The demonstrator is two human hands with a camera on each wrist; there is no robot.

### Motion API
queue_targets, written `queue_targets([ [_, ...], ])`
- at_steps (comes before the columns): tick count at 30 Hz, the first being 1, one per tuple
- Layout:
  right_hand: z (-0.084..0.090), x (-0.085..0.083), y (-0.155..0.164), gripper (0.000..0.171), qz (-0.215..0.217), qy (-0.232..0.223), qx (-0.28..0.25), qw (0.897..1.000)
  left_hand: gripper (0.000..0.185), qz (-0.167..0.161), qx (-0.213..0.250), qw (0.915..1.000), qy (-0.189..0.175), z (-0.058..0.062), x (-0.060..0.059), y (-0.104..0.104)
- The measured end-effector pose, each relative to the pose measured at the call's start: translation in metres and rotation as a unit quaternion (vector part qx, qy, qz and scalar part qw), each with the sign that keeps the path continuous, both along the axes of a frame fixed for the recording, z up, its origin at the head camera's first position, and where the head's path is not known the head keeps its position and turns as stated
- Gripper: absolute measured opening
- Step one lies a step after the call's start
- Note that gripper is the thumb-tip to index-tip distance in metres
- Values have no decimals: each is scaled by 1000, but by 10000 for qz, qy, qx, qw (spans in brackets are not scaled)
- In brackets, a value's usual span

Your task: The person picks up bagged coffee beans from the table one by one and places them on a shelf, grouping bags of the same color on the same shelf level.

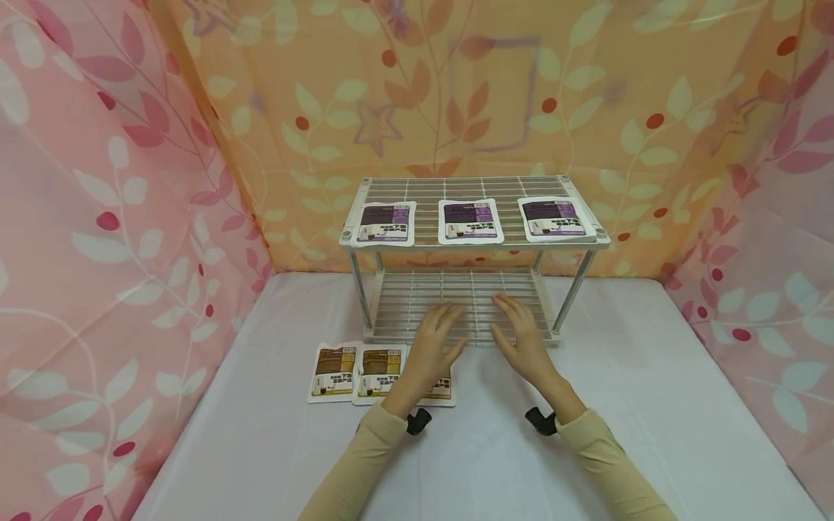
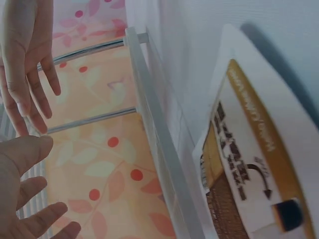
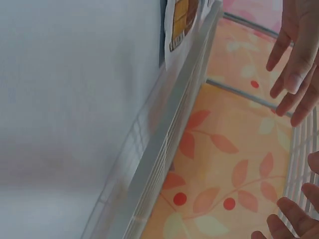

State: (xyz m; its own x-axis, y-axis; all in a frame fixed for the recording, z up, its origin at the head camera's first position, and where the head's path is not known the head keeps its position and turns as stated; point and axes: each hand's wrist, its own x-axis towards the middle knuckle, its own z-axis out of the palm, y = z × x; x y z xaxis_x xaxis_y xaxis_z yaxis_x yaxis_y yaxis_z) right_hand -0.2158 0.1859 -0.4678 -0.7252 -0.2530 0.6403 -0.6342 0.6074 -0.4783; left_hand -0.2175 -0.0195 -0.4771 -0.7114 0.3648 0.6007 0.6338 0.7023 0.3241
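Note:
My left hand (image 1: 430, 347) hovers at the front edge of the white two-tier wire rack (image 1: 473, 246), fingers spread and relaxed, holding nothing. Facing it, my right hand (image 1: 523, 344) is also empty, its fingers loosely extended over the lower tier. The left forearm partly covers the rightmost of three brown-and-yellow pouches (image 1: 380, 373) lying in a row on the table. One brown-labelled pouch (image 2: 249, 164) looms large in the left wrist view. On the upper tier lie three purple-labelled pouches (image 1: 470, 221), spaced apart along the front edge.
The rack stands on a table with a white cloth (image 1: 260, 449), close to a yellow leaf-patterned backdrop (image 1: 293, 145). Pink leaf-patterned curtains (image 1: 98, 239) hang on both sides. Metal posts (image 1: 574, 291) hold up the upper tier. Black straps show at both wrists.

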Motion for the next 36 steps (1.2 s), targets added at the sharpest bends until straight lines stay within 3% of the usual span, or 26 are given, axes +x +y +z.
queue_targets([
  [6, -7, 4, -8, 49, 166, -276, 97, 9994, 56, -25, 122, 9984, -544, -9, 7, -12],
  [14, -19, 7, -17, 47, 335, -795, 151, 9962, 54, 53, 164, 9903, -1376, -18, 12, -27],
  [23, -28, 14, -25, 44, 409, -1330, 307, 9898, 57, 45, 551, 9721, -2281, -24, 19, -45],
  [29, -35, 18, -29, 44, 527, -1551, 441, 9855, 60, 210, 499, 9660, -2527, -29, 26, -56],
  [36, -42, 21, -34, 44, 785, -2093, 426, 9738, 59, 368, 333, 9677, -2472, -33, 29, -61],
])
